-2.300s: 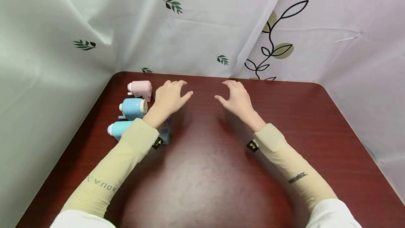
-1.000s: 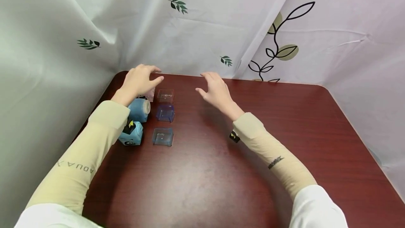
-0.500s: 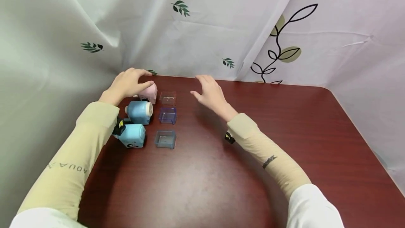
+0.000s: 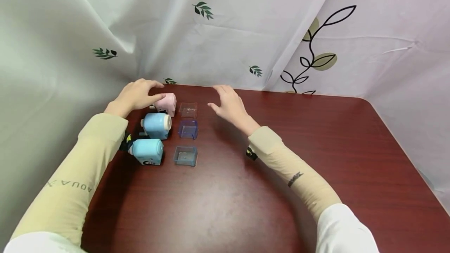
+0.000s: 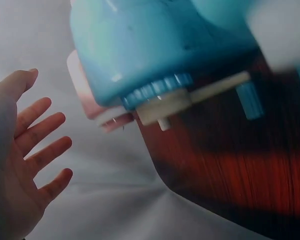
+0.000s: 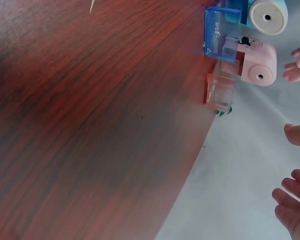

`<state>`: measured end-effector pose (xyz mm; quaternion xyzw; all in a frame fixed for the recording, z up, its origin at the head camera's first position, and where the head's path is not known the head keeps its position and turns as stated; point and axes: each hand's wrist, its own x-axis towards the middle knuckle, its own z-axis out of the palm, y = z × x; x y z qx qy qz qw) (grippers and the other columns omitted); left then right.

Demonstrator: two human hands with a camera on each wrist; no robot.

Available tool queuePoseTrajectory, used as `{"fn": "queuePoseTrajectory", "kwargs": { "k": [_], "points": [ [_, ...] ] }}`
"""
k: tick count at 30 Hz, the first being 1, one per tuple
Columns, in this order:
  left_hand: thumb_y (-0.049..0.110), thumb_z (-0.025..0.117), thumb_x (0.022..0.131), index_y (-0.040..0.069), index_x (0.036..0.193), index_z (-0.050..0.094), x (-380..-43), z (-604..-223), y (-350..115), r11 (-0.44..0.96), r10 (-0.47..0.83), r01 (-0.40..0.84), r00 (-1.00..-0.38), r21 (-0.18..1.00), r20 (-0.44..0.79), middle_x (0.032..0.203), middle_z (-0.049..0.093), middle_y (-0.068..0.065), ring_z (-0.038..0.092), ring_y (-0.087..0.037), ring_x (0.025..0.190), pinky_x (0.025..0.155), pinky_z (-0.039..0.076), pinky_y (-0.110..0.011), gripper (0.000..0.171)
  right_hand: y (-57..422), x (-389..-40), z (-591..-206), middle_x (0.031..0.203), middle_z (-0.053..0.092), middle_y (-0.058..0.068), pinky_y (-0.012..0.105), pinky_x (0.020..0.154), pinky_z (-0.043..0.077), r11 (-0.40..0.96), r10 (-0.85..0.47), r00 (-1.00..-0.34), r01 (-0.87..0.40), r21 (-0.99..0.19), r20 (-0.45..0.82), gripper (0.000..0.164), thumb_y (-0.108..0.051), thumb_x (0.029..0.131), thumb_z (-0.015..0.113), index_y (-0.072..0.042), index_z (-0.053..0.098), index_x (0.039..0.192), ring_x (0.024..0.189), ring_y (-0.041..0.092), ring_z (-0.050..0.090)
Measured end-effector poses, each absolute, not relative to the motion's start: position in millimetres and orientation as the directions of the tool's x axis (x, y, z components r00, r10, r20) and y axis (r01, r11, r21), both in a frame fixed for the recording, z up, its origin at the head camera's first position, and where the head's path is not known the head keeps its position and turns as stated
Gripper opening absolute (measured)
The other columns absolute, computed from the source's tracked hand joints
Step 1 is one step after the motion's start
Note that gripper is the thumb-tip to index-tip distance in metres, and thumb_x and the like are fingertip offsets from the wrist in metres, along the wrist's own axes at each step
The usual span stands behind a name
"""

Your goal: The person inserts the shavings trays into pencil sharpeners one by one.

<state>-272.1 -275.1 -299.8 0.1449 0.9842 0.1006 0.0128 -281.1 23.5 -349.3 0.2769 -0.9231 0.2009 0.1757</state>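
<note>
My left hand (image 4: 135, 96) hovers beside a pink hand-crank pencil sharpener (image 4: 168, 104) at the back left, its fingers loosely spread and holding nothing. In front of that stand a blue crank sharpener (image 4: 154, 124) and a turquoise one (image 4: 147, 150) with a panda print. In the left wrist view a blue sharpener body (image 5: 155, 45) with a crank fills the top, apart from the hand. Three see-through drawers lie right of the sharpeners: reddish (image 4: 188, 109), dark blue (image 4: 188, 129) and grey-blue (image 4: 185, 156). Right of these drawers, my right hand (image 4: 230, 104) is held up with relaxed fingers, touching nothing.
The sharpeners and drawers stand on a dark red wood-grain table (image 4: 316, 147) with rounded back corners. A white curtain (image 4: 225, 38) with leaf prints hangs behind it and along both sides.
Both hands have moved left, the left one from right of the pink sharpener to its left side. The drawers and sharpeners, partly covered before, now show. The view has shifted slightly.
</note>
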Motion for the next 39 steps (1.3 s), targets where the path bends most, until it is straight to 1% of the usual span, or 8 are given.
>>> {"fn": "queuePoseTrajectory", "kwargs": {
  "k": [8, 17, 23, 28, 32, 39],
  "points": [
    [0.039, 0.054, 0.095, 0.006, 0.134, 0.053, -274.1, -307.2, -285.8, 0.923, 0.344, 0.336, -0.939, 0.186, -0.009, 0.135, 0.051, -0.026, 0.045, -0.045, 0.123, 0.102, 0.035, -0.063, 0.051, 16.7, -282.6, -353.8, 0.132, 0.058, 0.011, 0.036, 0.102, 0.045, 0.761, -0.454, -0.787, -0.587, -0.277, 0.419, 0.057, -0.032, 0.087, 0.070, -0.003, 0.052, 0.133, 0.124, 0.025, 0.052],
    [0.026, 0.063, 0.091, 0.002, 0.131, 0.055, -280.0, -316.6, -288.8, 0.880, 0.450, 0.438, -0.893, 0.184, -0.027, 0.129, 0.056, -0.023, 0.050, -0.038, 0.116, 0.102, 0.038, -0.058, 0.048, 7.9, -283.7, -359.7, 0.133, 0.057, 0.010, 0.037, 0.102, 0.046, 0.765, -0.462, -0.799, -0.579, -0.283, 0.386, 0.059, -0.033, 0.087, 0.069, -0.004, 0.051, 0.135, 0.124, 0.025, 0.052],
    [0.027, 0.068, 0.088, 0.001, 0.134, 0.052, -282.6, -318.0, -286.5, 0.869, 0.474, 0.454, -0.878, 0.195, -0.066, 0.132, 0.054, -0.024, 0.049, -0.039, 0.119, 0.101, 0.039, -0.058, 0.055, 2.3, -286.0, -365.5, 0.137, 0.054, 0.009, 0.037, 0.104, 0.044, 0.779, -0.460, -0.829, -0.549, -0.304, 0.317, 0.062, -0.037, 0.088, 0.068, -0.005, 0.049, 0.137, 0.128, 0.024, 0.050],
    [0.023, 0.071, 0.086, 0.000, 0.137, 0.048, -285.5, -320.7, -285.4, 0.871, 0.472, 0.448, -0.877, 0.201, -0.092, 0.136, 0.050, -0.026, 0.047, -0.041, 0.123, 0.104, 0.036, -0.059, 0.060, -4.8, -291.2, -371.6, 0.141, 0.051, 0.010, 0.038, 0.108, 0.041, 0.782, -0.474, -0.844, -0.535, -0.319, 0.252, 0.064, -0.039, 0.089, 0.067, -0.006, 0.047, 0.140, 0.132, 0.024, 0.046],
    [0.021, 0.071, 0.086, -0.001, 0.138, 0.045, -287.9, -323.1, -283.5, 0.868, 0.478, 0.452, -0.873, 0.204, -0.101, 0.137, 0.048, -0.028, 0.044, -0.044, 0.126, 0.105, 0.034, -0.060, 0.062, -9.8, -293.9, -376.2, 0.142, 0.051, 0.009, 0.037, 0.108, 0.040, 0.789, -0.483, -0.850, -0.527, -0.317, 0.210, 0.065, -0.040, 0.089, 0.067, -0.007, 0.046, 0.140, 0.132, 0.024, 0.046],
    [0.018, 0.074, 0.084, -0.003, 0.137, 0.044, -290.0, -324.3, -278.8, 0.871, 0.480, 0.456, -0.869, 0.183, -0.119, 0.135, 0.049, -0.029, 0.046, -0.044, 0.124, 0.103, 0.037, -0.060, 0.065, -17.9, -296.0, -382.5, 0.142, 0.050, 0.010, 0.035, 0.108, 0.040, 0.787, -0.497, -0.855, -0.516, -0.339, 0.147, 0.067, -0.041, 0.088, 0.067, -0.006, 0.045, 0.141, 0.132, 0.024, 0.047]
  ]
}}
